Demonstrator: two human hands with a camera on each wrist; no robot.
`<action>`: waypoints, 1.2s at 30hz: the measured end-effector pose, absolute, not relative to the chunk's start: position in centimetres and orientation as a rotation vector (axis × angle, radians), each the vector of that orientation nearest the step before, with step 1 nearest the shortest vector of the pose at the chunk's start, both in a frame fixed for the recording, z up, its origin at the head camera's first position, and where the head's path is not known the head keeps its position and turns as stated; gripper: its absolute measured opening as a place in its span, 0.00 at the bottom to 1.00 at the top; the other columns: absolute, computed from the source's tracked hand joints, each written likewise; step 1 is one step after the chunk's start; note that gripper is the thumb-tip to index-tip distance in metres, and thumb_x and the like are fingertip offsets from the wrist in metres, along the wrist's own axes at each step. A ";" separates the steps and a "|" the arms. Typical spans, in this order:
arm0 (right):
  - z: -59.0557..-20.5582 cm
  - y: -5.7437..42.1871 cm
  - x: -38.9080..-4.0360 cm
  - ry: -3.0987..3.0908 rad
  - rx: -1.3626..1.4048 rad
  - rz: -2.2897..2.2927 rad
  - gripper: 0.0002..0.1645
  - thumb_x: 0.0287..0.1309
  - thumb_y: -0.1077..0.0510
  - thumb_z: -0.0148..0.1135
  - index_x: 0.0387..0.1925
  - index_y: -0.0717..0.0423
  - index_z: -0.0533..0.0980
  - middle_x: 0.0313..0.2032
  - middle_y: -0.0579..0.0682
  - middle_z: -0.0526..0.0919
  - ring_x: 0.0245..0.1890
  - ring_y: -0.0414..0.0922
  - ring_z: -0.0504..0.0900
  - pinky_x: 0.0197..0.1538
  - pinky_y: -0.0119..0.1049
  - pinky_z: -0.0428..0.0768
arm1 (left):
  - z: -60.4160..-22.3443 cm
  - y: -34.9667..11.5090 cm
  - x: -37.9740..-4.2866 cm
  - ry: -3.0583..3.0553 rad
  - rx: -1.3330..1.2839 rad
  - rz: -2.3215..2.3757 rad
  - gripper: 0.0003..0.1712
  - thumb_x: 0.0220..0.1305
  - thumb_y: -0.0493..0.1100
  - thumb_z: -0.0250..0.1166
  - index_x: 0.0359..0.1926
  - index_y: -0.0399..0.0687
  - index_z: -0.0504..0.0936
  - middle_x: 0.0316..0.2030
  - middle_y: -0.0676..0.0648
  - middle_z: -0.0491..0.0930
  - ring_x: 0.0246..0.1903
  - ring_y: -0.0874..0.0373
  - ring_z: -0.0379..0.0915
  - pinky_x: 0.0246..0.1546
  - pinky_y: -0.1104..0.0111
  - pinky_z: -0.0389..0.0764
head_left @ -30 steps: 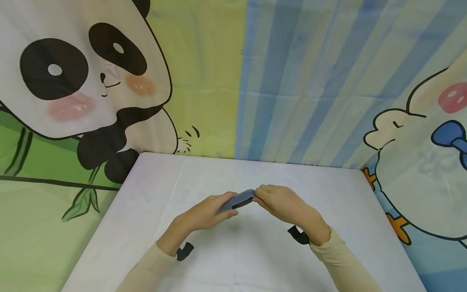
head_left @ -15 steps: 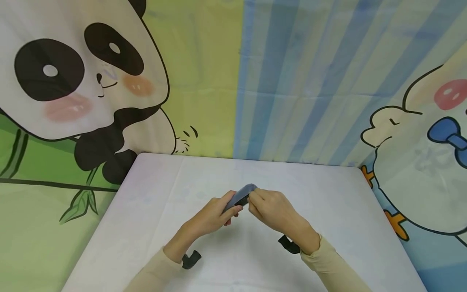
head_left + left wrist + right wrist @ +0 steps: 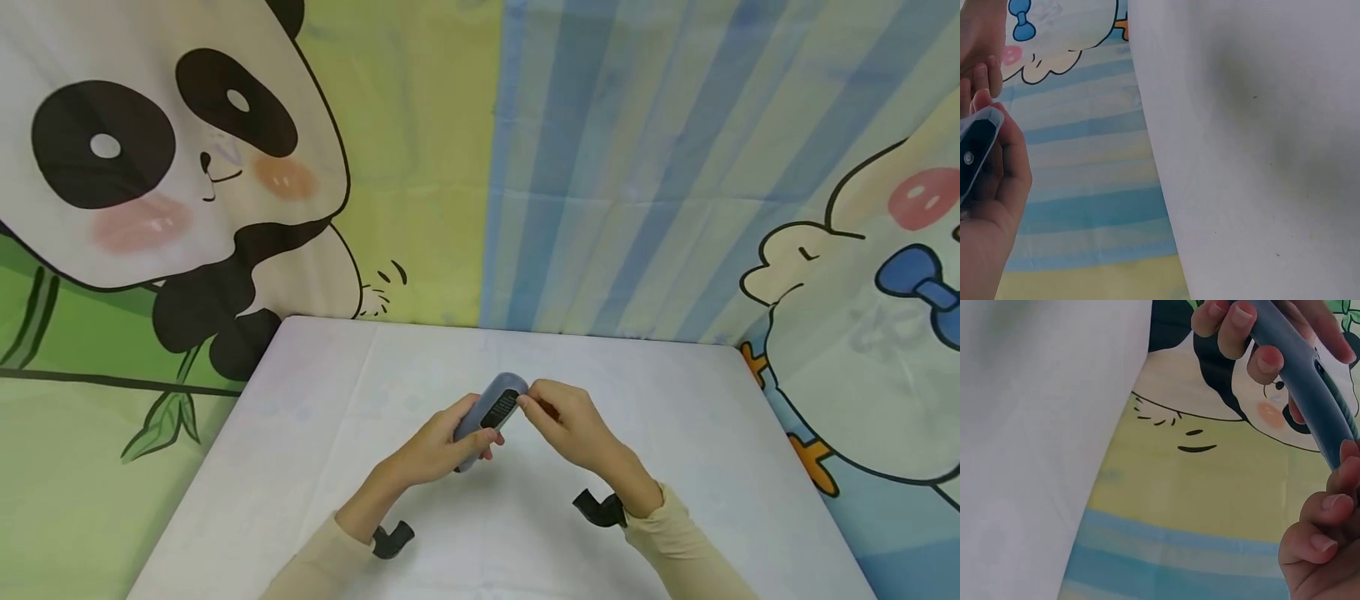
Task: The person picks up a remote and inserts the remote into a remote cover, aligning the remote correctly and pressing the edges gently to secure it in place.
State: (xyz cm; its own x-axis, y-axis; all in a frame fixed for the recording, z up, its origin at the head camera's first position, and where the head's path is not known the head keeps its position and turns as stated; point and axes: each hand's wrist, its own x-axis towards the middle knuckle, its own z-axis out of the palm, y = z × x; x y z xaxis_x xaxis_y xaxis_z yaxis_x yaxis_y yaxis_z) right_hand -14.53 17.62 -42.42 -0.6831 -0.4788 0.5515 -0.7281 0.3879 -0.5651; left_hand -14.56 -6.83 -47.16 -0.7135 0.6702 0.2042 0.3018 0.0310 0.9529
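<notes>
An elongated blue-grey device [image 3: 477,413] with rounded ends is held above the white table, tilted up to the right. Its black panel [image 3: 499,409] carries fine light print and faces up toward the head camera. My left hand [image 3: 438,447] grips the lower part, thumb across the near side and fingers around beneath. At the upper end my right hand [image 3: 576,425] pinches the edge with thumb and index finger, other fingers curled. The left wrist view shows a dark face [image 3: 979,150] of the device with a round silver button; the right wrist view shows its smooth blue side [image 3: 1310,387].
The white tabletop [image 3: 322,467] extends around both hands. Behind it hangs a cloth backdrop [image 3: 420,167] with a panda on the left, blue stripes, and a white cartoon figure on the right. A black strap [image 3: 600,507] sticks out at the right wrist.
The device has rolled so that its black panel turns up into view, and it tilts more steeply. My right hand has shifted its fingers at the upper end; my left keeps its grip.
</notes>
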 end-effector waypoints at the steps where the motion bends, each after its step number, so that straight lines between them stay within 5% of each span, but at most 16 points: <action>1: -42.5 17.6 -14.5 -2.350 1.035 1.241 0.16 0.66 0.68 0.61 0.27 0.46 0.72 0.20 0.38 0.65 0.18 0.32 0.60 0.19 0.28 0.62 | -47.1 -6.8 -14.6 1.992 0.999 1.728 0.18 0.78 0.45 0.54 0.64 0.51 0.66 0.45 0.51 0.83 0.37 0.52 0.81 0.37 0.60 0.82; 10: -41.5 16.8 -13.3 -2.366 0.943 1.444 0.16 0.62 0.75 0.61 0.27 0.54 0.73 0.20 0.43 0.69 0.19 0.33 0.62 0.20 0.30 0.63 | -46.9 -7.0 -14.8 2.027 1.028 1.611 0.24 0.78 0.46 0.54 0.71 0.53 0.64 0.59 0.52 0.77 0.58 0.55 0.74 0.56 0.61 0.76; 15: -40.2 16.3 -12.3 -2.358 0.955 1.530 0.14 0.62 0.76 0.59 0.28 0.58 0.73 0.21 0.50 0.73 0.18 0.34 0.64 0.20 0.29 0.64 | -46.9 -7.2 -15.4 2.227 1.069 1.528 0.18 0.75 0.43 0.60 0.62 0.52 0.72 0.55 0.54 0.74 0.54 0.58 0.72 0.53 0.60 0.78; 21: -42.8 17.1 -13.1 -2.370 0.938 1.627 0.12 0.66 0.75 0.57 0.29 0.58 0.75 0.21 0.52 0.76 0.18 0.42 0.70 0.20 0.32 0.68 | -46.9 -7.3 -16.0 2.295 1.129 1.527 0.16 0.72 0.45 0.63 0.59 0.56 0.78 0.51 0.56 0.74 0.51 0.59 0.71 0.50 0.61 0.78; 26: -44.2 17.7 -13.6 -2.300 0.996 1.941 0.18 0.77 0.69 0.43 0.34 0.62 0.78 0.23 0.57 0.79 0.18 0.52 0.71 0.19 0.38 0.73 | -47.0 -7.0 -16.2 2.369 1.226 1.610 0.18 0.69 0.39 0.66 0.59 0.52 0.81 0.51 0.55 0.75 0.51 0.58 0.73 0.47 0.60 0.79; 30: -45.1 17.7 -13.8 -2.288 0.967 2.236 0.31 0.82 0.53 0.33 0.38 0.70 0.78 0.25 0.62 0.80 0.17 0.52 0.72 0.18 0.38 0.73 | -46.9 -6.9 -16.3 2.493 1.332 1.584 0.22 0.67 0.36 0.67 0.61 0.54 0.81 0.51 0.55 0.74 0.52 0.59 0.71 0.48 0.61 0.77; 36: -45.8 17.5 -13.9 -2.320 0.690 2.502 0.31 0.79 0.41 0.41 0.35 0.61 0.78 0.24 0.52 0.81 0.17 0.42 0.73 0.20 0.32 0.73 | -46.7 -6.7 -16.6 2.590 1.512 1.497 0.24 0.65 0.32 0.68 0.61 0.55 0.82 0.54 0.53 0.74 0.57 0.55 0.67 0.55 0.61 0.74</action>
State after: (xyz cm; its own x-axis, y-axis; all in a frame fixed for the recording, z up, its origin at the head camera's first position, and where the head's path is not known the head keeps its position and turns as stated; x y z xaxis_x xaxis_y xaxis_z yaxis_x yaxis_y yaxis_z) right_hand -13.89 17.51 -45.80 -0.8667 -0.4958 0.0547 -0.0173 -0.0797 -0.9967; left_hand -16.60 -6.73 -46.69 -0.5756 0.5963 0.5596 0.7826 0.2032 0.5884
